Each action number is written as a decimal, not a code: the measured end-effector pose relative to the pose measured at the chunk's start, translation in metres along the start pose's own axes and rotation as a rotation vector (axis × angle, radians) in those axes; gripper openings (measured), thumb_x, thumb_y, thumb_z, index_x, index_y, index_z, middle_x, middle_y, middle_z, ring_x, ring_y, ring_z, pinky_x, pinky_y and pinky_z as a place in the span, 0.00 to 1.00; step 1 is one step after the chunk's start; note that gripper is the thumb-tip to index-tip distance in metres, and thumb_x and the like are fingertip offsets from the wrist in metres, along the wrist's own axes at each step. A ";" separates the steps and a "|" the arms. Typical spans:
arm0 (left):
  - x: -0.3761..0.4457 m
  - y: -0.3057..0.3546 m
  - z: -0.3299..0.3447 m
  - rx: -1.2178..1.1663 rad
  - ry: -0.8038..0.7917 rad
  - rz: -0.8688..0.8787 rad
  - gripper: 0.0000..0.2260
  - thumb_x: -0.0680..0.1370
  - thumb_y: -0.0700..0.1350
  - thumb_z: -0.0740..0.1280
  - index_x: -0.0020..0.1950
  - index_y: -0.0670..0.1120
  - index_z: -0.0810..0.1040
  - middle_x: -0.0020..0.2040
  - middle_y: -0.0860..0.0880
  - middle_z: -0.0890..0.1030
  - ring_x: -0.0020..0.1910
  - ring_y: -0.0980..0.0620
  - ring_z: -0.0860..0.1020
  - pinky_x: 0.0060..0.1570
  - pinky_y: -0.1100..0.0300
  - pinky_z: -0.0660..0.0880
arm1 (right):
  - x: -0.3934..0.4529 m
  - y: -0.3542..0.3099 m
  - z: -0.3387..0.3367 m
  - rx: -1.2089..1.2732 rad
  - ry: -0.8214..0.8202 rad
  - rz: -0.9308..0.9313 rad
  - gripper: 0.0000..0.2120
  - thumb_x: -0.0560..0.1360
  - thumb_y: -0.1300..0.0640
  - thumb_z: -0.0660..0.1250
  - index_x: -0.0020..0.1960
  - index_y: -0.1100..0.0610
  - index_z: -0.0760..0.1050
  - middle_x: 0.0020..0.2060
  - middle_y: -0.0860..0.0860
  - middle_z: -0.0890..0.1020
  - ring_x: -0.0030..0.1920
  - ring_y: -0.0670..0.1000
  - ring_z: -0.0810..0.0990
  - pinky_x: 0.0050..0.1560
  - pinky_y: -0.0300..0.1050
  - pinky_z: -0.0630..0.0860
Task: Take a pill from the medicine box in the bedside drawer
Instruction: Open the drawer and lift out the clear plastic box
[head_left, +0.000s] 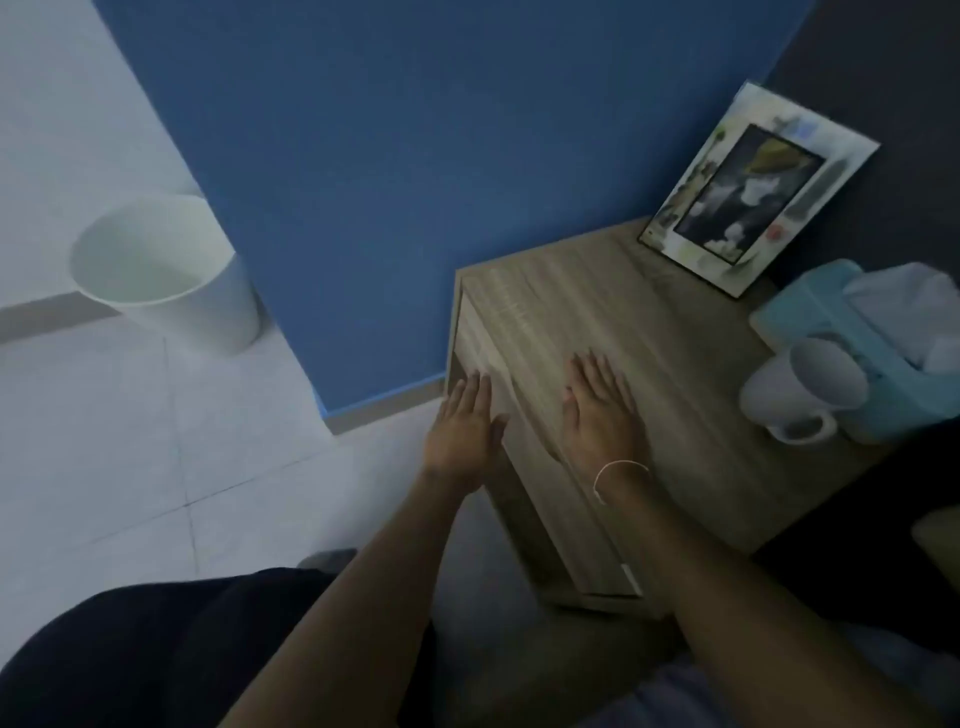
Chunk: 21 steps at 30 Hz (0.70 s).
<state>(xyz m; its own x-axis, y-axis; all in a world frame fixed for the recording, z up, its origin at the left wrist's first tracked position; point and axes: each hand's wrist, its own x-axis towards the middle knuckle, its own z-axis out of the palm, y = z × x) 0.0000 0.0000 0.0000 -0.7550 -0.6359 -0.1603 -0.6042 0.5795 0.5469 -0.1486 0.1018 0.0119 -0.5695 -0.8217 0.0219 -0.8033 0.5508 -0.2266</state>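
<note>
A wooden bedside cabinet (649, 332) stands against a blue wall, and its drawer front (524, 467) is closed. My left hand (462, 431) is held flat with fingers straight, alongside the upper left edge of the drawer front. My right hand (602, 410) lies palm down on the cabinet top with fingers spread, a thin bracelet on its wrist. Neither hand holds anything. The medicine box and pills are hidden from view.
A framed picture (753, 192) leans at the back of the cabinet top. A white mug (800, 389) and a light blue tissue box (857, 343) sit at its right side. A white waste bin (166, 270) stands on the tiled floor to the left.
</note>
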 end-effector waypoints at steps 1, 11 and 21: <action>0.005 0.003 0.006 -0.024 -0.006 -0.021 0.27 0.83 0.54 0.49 0.78 0.43 0.46 0.80 0.44 0.48 0.79 0.48 0.47 0.77 0.55 0.45 | 0.000 0.001 0.002 -0.011 0.005 0.004 0.26 0.81 0.49 0.41 0.77 0.56 0.54 0.77 0.52 0.58 0.78 0.51 0.51 0.77 0.52 0.49; 0.029 0.012 0.041 -0.256 0.064 -0.056 0.37 0.80 0.55 0.59 0.77 0.42 0.39 0.80 0.44 0.44 0.79 0.47 0.46 0.78 0.50 0.49 | 0.003 0.008 0.013 -0.019 0.058 -0.019 0.26 0.81 0.49 0.43 0.77 0.56 0.55 0.77 0.53 0.59 0.77 0.51 0.52 0.77 0.52 0.49; 0.024 0.006 0.029 -0.281 0.121 -0.004 0.40 0.79 0.54 0.62 0.76 0.40 0.38 0.79 0.42 0.42 0.78 0.48 0.42 0.78 0.50 0.45 | 0.002 0.005 0.008 0.010 0.054 -0.023 0.25 0.82 0.51 0.45 0.77 0.56 0.56 0.77 0.53 0.58 0.78 0.51 0.51 0.77 0.51 0.47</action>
<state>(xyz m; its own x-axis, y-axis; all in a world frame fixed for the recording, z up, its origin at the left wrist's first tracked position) -0.0286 0.0031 -0.0248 -0.7068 -0.7037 -0.0726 -0.4999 0.4242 0.7551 -0.1526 0.1023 0.0033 -0.5596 -0.8250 0.0792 -0.8148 0.5301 -0.2347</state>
